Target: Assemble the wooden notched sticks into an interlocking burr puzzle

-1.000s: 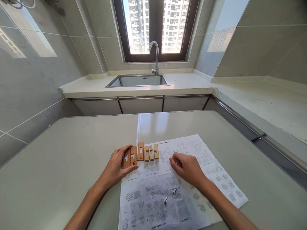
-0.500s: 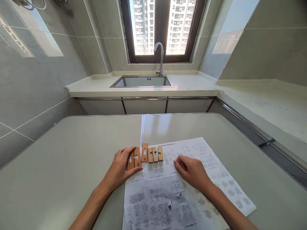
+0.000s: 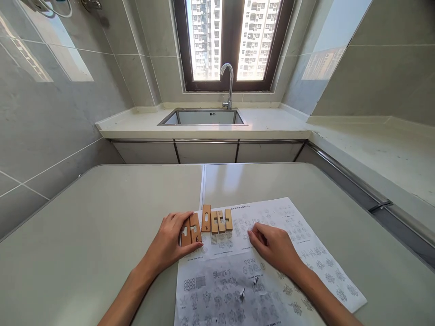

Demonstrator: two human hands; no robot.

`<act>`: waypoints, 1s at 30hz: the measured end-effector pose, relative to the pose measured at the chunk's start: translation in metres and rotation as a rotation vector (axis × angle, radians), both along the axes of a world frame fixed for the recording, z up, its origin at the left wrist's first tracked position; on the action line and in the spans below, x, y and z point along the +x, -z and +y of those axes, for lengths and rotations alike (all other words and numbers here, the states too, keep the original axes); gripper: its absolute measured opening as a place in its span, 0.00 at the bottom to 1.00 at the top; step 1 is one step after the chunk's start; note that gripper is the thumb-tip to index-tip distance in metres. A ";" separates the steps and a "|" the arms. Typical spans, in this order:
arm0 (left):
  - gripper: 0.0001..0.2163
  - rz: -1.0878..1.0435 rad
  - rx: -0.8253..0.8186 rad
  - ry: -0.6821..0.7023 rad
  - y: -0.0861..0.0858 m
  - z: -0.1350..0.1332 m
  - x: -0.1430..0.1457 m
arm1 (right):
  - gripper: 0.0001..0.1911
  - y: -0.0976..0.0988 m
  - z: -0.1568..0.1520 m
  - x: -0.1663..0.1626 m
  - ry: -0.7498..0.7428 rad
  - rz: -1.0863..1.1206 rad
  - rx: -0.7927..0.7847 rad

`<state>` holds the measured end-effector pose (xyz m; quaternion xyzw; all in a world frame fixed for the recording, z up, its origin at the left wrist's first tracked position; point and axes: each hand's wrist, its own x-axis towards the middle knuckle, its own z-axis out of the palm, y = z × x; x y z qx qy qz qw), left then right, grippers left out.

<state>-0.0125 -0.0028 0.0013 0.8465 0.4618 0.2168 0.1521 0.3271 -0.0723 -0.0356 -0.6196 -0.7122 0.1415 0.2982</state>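
**Wooden blocks on a pale table, sink behind**

Looking at a glossy table [image 3: 102, 217] with a seam running to the far edge; got six wooden blocks [image 3: 205, 225] lined up at the far left corner of a printed sheet [image 3: 234, 262]; clasping the two leftmost with the left hand [image 3: 170, 233]; resting the right hand [image 3: 276, 244] on the sheet, curled in, can't tell if holding anything; far side, pale counter [image 3: 272, 118] with sink [image 3: 204, 118] and tap [image 3: 231, 88] under a bright window [image 3: 231, 45]; grey tiles [image 3: 84, 99] left and right.
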 end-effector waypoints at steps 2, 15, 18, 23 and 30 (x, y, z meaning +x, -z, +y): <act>0.35 0.005 0.023 0.008 -0.001 0.000 0.000 | 0.20 0.000 0.000 0.000 -0.003 -0.001 0.002; 0.36 -0.005 -0.053 0.050 -0.010 -0.003 -0.005 | 0.20 0.000 -0.001 0.001 -0.003 -0.015 0.004; 0.35 -0.002 -0.031 0.044 -0.007 -0.002 -0.005 | 0.20 0.000 -0.001 0.001 -0.002 -0.017 -0.001; 0.35 0.001 -0.026 -0.013 -0.003 0.002 -0.009 | 0.20 -0.001 0.000 0.000 0.002 -0.020 0.008; 0.35 0.004 -0.041 0.015 -0.007 0.013 -0.005 | 0.20 -0.004 -0.001 -0.001 0.001 -0.020 0.007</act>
